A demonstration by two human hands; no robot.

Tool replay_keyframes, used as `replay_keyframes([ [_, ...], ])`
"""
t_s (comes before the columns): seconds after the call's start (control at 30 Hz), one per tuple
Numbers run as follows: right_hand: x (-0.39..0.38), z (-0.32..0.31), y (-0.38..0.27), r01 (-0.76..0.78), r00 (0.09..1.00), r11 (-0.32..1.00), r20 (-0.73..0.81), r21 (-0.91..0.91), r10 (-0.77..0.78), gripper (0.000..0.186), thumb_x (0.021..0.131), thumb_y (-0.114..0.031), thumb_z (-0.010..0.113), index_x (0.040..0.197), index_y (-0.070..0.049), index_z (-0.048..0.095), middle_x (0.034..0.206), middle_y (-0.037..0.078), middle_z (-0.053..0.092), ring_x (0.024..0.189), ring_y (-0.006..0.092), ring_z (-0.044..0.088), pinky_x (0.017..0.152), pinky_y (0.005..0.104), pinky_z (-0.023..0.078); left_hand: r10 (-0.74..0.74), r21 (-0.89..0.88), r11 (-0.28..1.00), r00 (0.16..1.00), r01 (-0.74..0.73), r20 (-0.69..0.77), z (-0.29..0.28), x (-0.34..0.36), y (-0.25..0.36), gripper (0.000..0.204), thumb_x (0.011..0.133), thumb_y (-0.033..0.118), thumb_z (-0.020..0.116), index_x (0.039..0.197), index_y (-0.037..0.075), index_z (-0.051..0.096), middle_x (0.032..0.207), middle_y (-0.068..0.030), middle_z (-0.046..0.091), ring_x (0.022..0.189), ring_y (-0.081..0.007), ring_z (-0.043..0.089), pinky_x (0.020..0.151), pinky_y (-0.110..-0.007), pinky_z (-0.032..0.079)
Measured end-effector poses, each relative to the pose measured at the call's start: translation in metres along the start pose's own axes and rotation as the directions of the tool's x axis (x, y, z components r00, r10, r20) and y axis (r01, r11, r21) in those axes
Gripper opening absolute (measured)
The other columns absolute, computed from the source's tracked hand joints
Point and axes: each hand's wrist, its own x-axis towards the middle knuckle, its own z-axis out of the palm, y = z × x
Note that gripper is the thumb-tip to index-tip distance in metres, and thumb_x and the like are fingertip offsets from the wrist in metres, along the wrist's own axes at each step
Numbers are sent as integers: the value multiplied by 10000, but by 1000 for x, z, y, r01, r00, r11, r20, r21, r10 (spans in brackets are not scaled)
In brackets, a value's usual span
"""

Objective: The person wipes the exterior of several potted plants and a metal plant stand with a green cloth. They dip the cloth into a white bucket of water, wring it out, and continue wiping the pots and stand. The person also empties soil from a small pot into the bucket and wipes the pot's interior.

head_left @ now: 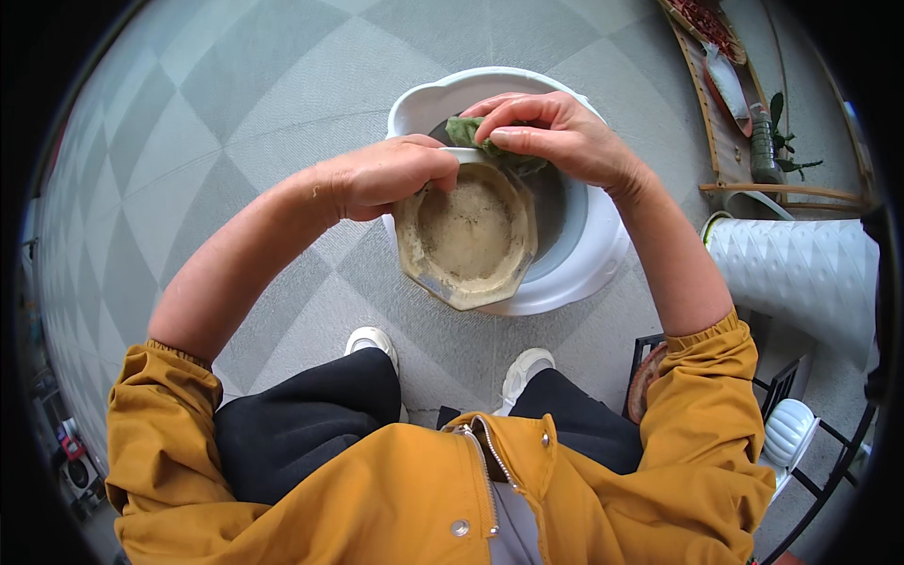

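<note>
Two bare hands at work, and both of them are occupied! The left hand [405, 177] is closed on one octagonal dish [466, 226], its thumb over the far left edge, the fingers curled out of sight beneath. One dish, eight-sided, tan and stained across its round hollow, held over the near left part of one white basin [607, 247]. Over to the right hand [565, 137]: thumb and fingers pinched together on one crumpled green cloth [464, 130], right up at the dish's far edge, though whether cloth meets dish there, I can't tell.

Down on the near side, two mustard sleeves [165, 424] gathered at the elbows, two dark trouser legs [315, 424] and two white shoes [373, 341], planted apart on the grey checkered floor [273, 104]. Out to the right stands one white container [796, 268] with a raised diamond pattern, and near it, one white ribbed object [789, 431]. Far right, one wooden rack [708, 122], with one basket of red pieces [708, 26] at its far end; too small to count those!
</note>
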Motion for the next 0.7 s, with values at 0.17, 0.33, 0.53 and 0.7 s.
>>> replay_keyframes([
  [0.17,6,11,5,74,997,993,-20,-90,-76,155,850,-152,598,919,-37,676,925,73,639,859,142,586,838,271,470,5,-3,1000,999,-5,39,-8,0,-2,249,741,99,499,940,-48,527,805,-86,541,616,-115,539,514,-237,483],
  [0.33,2,13,9,-37,997,994,-65,-101,31,147,835,-172,624,895,-40,642,805,14,605,765,87,544,748,237,464,96,66,993,995,-96,3,1,5,-8,255,750,179,476,861,-42,540,754,-65,505,641,-117,463,531,-264,398],
  [0.53,-25,-1,12,-202,967,979,-155,29,204,134,830,-196,648,855,-76,593,810,-33,559,759,37,487,715,188,422,264,131,958,962,-254,-71,8,0,-12,323,754,165,454,935,-80,562,805,-105,562,746,-153,526,672,-285,452],
  [0.7,-47,2,24,-177,950,955,-213,239,229,127,850,-183,628,853,-93,538,788,-66,499,753,27,451,704,172,392,406,192,908,895,-372,-187,16,-3,-13,392,759,164,444,1036,-95,541,873,-142,587,850,-191,568,775,-309,473],
])
